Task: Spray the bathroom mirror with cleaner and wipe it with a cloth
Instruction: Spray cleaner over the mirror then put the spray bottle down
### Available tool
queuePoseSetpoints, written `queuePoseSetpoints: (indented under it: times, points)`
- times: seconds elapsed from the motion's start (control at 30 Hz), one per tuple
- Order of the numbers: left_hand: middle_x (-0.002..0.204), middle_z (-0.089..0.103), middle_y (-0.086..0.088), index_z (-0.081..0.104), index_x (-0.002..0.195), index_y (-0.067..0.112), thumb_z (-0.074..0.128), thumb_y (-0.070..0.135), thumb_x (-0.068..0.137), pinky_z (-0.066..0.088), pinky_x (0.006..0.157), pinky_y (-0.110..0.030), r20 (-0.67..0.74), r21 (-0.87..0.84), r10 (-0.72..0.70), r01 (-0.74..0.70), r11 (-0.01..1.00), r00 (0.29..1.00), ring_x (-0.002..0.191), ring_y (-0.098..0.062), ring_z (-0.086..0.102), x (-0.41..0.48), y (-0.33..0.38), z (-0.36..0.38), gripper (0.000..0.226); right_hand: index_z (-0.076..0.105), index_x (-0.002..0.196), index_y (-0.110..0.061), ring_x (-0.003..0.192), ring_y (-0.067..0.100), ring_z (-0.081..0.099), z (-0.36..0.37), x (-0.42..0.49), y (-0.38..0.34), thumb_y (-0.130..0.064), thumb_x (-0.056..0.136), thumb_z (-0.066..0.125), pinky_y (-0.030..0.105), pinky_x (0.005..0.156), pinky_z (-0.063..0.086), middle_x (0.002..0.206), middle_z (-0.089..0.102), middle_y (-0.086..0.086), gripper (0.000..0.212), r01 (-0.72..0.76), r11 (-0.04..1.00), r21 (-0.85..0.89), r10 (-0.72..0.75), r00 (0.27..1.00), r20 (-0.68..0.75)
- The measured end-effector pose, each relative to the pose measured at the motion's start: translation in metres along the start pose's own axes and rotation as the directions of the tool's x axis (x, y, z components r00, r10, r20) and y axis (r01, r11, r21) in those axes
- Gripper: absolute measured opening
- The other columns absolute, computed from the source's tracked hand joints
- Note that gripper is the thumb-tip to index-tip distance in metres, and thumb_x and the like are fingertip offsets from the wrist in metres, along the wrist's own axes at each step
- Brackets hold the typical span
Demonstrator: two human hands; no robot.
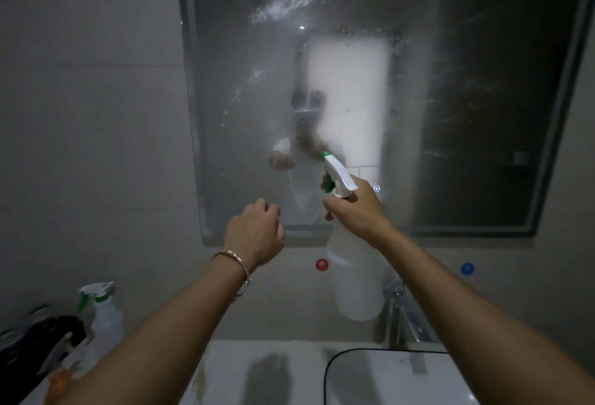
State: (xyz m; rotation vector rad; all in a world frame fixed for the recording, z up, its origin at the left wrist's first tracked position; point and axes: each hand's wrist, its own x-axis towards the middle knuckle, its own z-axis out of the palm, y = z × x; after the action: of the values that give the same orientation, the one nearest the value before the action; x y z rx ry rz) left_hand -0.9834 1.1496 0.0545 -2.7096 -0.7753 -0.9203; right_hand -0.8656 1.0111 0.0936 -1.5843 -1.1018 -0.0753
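The bathroom mirror (434, 66) hangs on the wall ahead, misted, with droplets and white spray streaks near its top and left side. My right hand (354, 208) grips the neck of a translucent white spray bottle (354, 282), and its white and green trigger head (336, 176) points up at the glass. My left hand (254, 234) hovers in front of the mirror's lower edge with fingers curled and nothing in it; a thin bracelet sits on that wrist. No cloth is visible.
A white sink basin (386, 375) and counter lie below, with a chrome tap (397, 308) behind the bottle. Red (321, 264) and blue (467, 268) wall caps sit under the mirror. A second spray bottle (103, 314) and dark items stand at lower left.
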Motion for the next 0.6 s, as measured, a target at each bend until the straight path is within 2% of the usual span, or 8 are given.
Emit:
queuePoseSetpoints:
  times: [0.1, 0.17, 0.23, 0.4, 0.5, 0.6]
  points:
    - [0.11, 0.051, -0.006, 0.053, 0.111, 0.015, 0.038, 0.03, 0.093, 0.041, 0.071, -0.033, 0.002, -0.027, 0.056, -0.056, 0.998, 0.998, 0.101, -0.025, 0.053, 0.007, 0.032, 0.008, 0.028, 0.059, 0.084, -0.002, 0.057, 0.022, 0.063, -0.031, -0.007, 0.022, -0.003, 0.076, 0.058, 0.037, 0.058, 0.058, 0.08, 0.064, 0.017, 0.009, -0.047, 0.996, -0.07, 0.039, 0.993, -0.11]
    - [0.11, 0.052, -0.004, 0.053, 0.111, 0.016, 0.038, 0.031, 0.093, 0.04, 0.07, -0.031, 0.012, -0.032, 0.098, -0.098, 0.995, 0.995, 0.099, -0.023, 0.053, 0.01, 0.053, 0.015, 0.028, 0.058, 0.077, -0.005, 0.057, 0.027, 0.063, -0.051, -0.014, 0.035, -0.004, 0.076, 0.057, 0.034, 0.052, 0.055, 0.068, 0.06, 0.011, 0.002, -0.105, 0.991, -0.077, 0.091, 0.982, -0.167]
    - [0.11, 0.052, -0.004, 0.053, 0.11, 0.017, 0.038, 0.031, 0.093, 0.042, 0.072, -0.032, 0.022, -0.046, 0.125, -0.124, 0.991, 0.992, 0.1, -0.023, 0.053, 0.014, 0.073, 0.021, 0.027, 0.058, 0.073, -0.01, 0.054, 0.024, 0.059, -0.067, -0.02, 0.045, -0.003, 0.076, 0.057, 0.028, 0.049, 0.049, 0.064, 0.056, 0.003, 0.008, -0.146, 0.989, 0.001, 0.143, 0.968, -0.208]
    - [0.111, 0.05, -0.005, 0.052, 0.108, 0.016, 0.037, 0.032, 0.093, 0.044, 0.073, -0.034, 0.036, -0.082, 0.202, -0.198, 0.977, 0.979, 0.102, -0.025, 0.051, 0.024, 0.125, 0.027, 0.027, 0.063, 0.085, -0.005, 0.048, 0.015, 0.059, -0.115, -0.032, 0.058, -0.001, 0.071, 0.057, 0.031, 0.055, 0.051, 0.073, 0.06, 0.004, 0.016, -0.193, 0.974, 0.117, 0.22, 0.926, -0.306]
    - [0.111, 0.05, -0.006, 0.052, 0.108, 0.015, 0.037, 0.031, 0.093, 0.044, 0.073, -0.036, 0.027, -0.099, 0.24, -0.236, 0.967, 0.97, 0.101, -0.026, 0.051, 0.028, 0.154, 0.029, 0.026, 0.063, 0.093, -0.004, 0.049, 0.013, 0.059, -0.146, -0.035, 0.065, 0.003, 0.077, 0.055, 0.035, 0.06, 0.052, 0.072, 0.06, 0.004, 0.02, -0.209, 0.967, 0.149, 0.25, 0.895, -0.37]
    - [0.111, 0.05, -0.006, 0.051, 0.108, 0.014, 0.037, 0.03, 0.093, 0.043, 0.072, -0.036, 0.025, -0.106, 0.288, -0.284, 0.953, 0.957, 0.101, -0.026, 0.051, 0.031, 0.181, 0.031, 0.026, 0.065, 0.091, -0.007, 0.05, 0.011, 0.056, -0.175, -0.038, 0.071, 0.003, 0.078, 0.056, 0.038, 0.062, 0.053, 0.073, 0.06, 0.001, 0.019, -0.197, 0.962, 0.188, 0.26, 0.865, -0.429]
